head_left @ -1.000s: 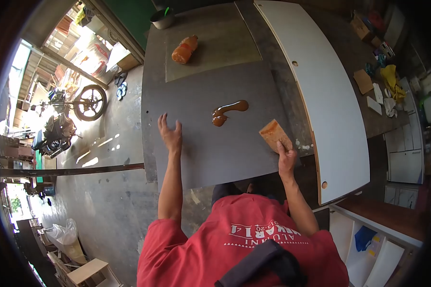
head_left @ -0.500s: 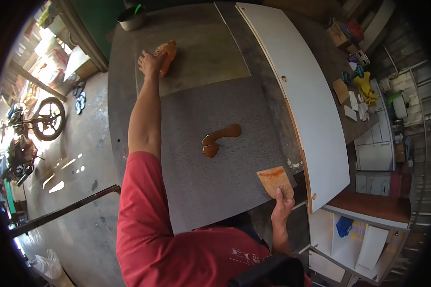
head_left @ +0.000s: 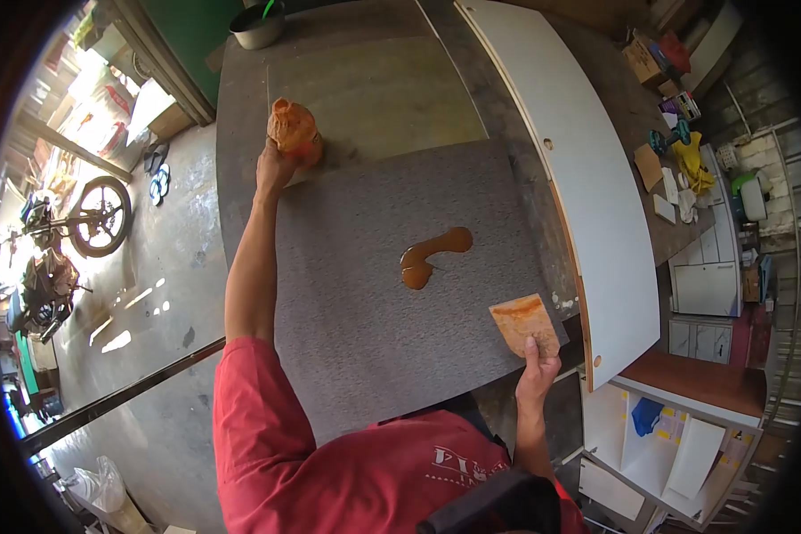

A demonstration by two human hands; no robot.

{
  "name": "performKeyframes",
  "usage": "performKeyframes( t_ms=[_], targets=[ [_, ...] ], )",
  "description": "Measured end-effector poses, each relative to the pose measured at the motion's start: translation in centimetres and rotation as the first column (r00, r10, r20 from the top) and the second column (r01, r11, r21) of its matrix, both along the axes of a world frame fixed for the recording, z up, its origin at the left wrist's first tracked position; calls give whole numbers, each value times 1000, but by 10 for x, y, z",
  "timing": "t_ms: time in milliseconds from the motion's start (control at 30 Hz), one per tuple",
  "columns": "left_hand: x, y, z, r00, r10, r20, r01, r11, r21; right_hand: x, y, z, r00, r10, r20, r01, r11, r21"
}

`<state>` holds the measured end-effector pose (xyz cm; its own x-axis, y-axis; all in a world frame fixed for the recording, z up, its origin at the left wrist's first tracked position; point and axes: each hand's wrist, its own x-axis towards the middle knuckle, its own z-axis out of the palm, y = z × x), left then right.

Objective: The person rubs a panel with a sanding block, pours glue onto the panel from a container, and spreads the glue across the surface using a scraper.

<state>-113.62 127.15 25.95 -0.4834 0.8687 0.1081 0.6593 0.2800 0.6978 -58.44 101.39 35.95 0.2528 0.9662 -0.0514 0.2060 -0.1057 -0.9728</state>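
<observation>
My left hand point(head_left: 278, 167) is closed around an orange-stained plastic bottle point(head_left: 292, 129), held near the far left corner of a grey textured sheet point(head_left: 365, 329). The bottle's narrower end points up towards me. Between thumb and fingers, my right hand point(head_left: 538, 374) grips a flat tan spreader point(head_left: 523, 322) with an orange smear along its far edge. That spreader is over the sheet's right front corner. On the sheet lies a curved puddle of thick amber-brown liquid point(head_left: 418, 265), apart from both hands.
A long white panel point(head_left: 587, 178) runs along the right side. Beyond the sheet is an olive-toned board point(head_left: 383, 89), with a pot point(head_left: 258, 28) at the far left. A white cabinet point(head_left: 636, 454) stands at lower right, a motorcycle point(head_left: 62, 240) on the floor at left.
My left hand has drawn the bottle nearer and tipped its narrow end up towards me. My right hand still holds the spreader in nearly the same place. The view has shifted slightly.
</observation>
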Motion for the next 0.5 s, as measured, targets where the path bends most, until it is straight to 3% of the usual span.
performKeyframes(
  t_ms=[67, 200, 267, 300, 333, 400, 467, 500],
  targets=[
    [-5, -7, -12, 999, -27, 46, 22, 995, 99, -7, 6, 5, 999, -35, 24, 34, 998, 52],
    [1, -11, -18, 999, -33, 29, 30, 994, 103, -6, 14, 13, 993, -38, 112, 34, 998, 45],
    [10, -31, 5, 999, 23, 27, -25, 996, 89, 6, 26, 17, 944, 144, 295, -120, 988, -97],
    [15, -41, 7, 987, 153, -55, -149, 987, 64, 6, 32, 21, 945, 146, 294, -120, 987, -106],
    [24, -59, 12, 986, 154, -60, -150, 987, 60, 5, 41, 27, 904, 210, 372, -197, 978, -73],
    [60, -122, 28, 989, 142, -26, -130, 954, 271, 2, 65, 35, 857, 271, 439, -280, 959, -46],
    [117, -195, 32, 994, 113, -12, -106, 958, 267, -4, 90, 35, 757, 332, 563, -492, 856, 156],
    [153, -234, 29, 996, 94, 0, -92, 974, 209, -7, 103, 32, 695, 350, 628, -553, 818, 157]
  ],
)
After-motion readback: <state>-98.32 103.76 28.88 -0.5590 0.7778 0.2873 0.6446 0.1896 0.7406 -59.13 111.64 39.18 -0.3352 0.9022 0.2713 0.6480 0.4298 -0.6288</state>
